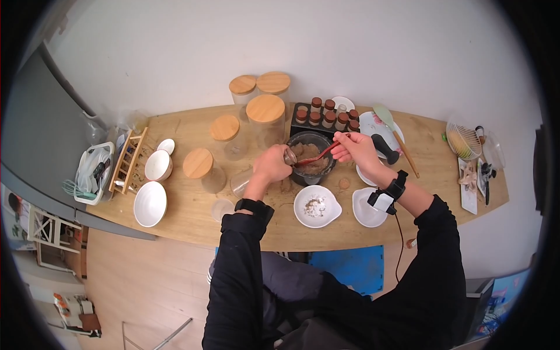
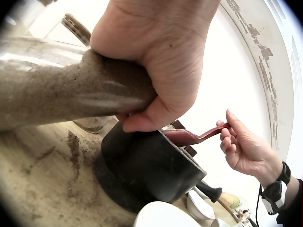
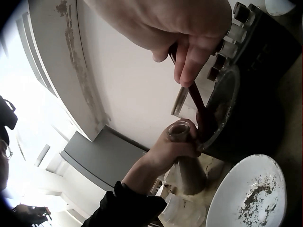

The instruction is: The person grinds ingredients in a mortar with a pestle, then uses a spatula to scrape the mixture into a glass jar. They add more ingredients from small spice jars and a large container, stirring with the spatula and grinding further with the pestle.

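My left hand (image 1: 272,165) grips the neck of a clear glass bottle (image 2: 57,85) holding brown powder. The bottle lies tilted, its mouth beside the rim of a black mortar (image 2: 142,165). Brown powder (image 1: 318,168) fills much of the mortar's inside. Between thumb and fingers, my right hand (image 1: 359,150) pinches the handle of a red spoon (image 2: 182,138). The spoon's bowl is at the mortar's rim on the bottle side, close to the bottle's mouth. A white spouted bowl (image 1: 331,218) with powdery residue stands in front of the mortar.
Behind the mortar is a black rack (image 1: 299,123) of small brown-capped jars. Tall jars with wooden lids (image 1: 265,108) stand to the left. White bowls (image 1: 150,204) sit farther left. At the right are a floral plate (image 1: 367,121), a green spatula (image 1: 383,115) and a wire basket (image 1: 464,140).
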Demonstrator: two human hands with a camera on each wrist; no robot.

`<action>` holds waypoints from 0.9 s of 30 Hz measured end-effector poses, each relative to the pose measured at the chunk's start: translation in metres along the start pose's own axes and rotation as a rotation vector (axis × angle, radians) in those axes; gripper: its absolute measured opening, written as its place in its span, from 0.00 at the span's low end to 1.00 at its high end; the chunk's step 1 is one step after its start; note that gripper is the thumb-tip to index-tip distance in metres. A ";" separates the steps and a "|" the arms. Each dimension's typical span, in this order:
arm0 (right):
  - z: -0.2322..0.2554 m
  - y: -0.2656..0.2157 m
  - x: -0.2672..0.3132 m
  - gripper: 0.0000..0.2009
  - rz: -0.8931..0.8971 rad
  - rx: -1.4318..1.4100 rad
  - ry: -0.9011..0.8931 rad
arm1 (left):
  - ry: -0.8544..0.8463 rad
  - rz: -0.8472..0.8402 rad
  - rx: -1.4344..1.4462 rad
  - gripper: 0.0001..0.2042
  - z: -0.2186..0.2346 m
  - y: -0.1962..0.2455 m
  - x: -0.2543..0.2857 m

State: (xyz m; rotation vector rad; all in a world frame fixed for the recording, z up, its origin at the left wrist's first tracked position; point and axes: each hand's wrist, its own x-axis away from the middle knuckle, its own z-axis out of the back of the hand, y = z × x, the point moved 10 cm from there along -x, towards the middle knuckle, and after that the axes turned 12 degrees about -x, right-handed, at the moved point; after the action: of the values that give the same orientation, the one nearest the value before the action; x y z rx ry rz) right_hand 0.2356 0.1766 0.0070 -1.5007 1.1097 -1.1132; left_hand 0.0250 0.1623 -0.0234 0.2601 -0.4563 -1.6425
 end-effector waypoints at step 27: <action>0.001 0.029 0.043 0.13 0.131 0.074 -0.083 | 0.010 -0.006 0.020 0.13 -0.003 -0.003 -0.002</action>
State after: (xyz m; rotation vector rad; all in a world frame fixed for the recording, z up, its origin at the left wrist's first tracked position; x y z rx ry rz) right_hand 0.2408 0.1301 -0.0162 -1.3839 1.0819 -0.9835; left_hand 0.0240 0.1642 -0.0274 0.2846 -0.4657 -1.6421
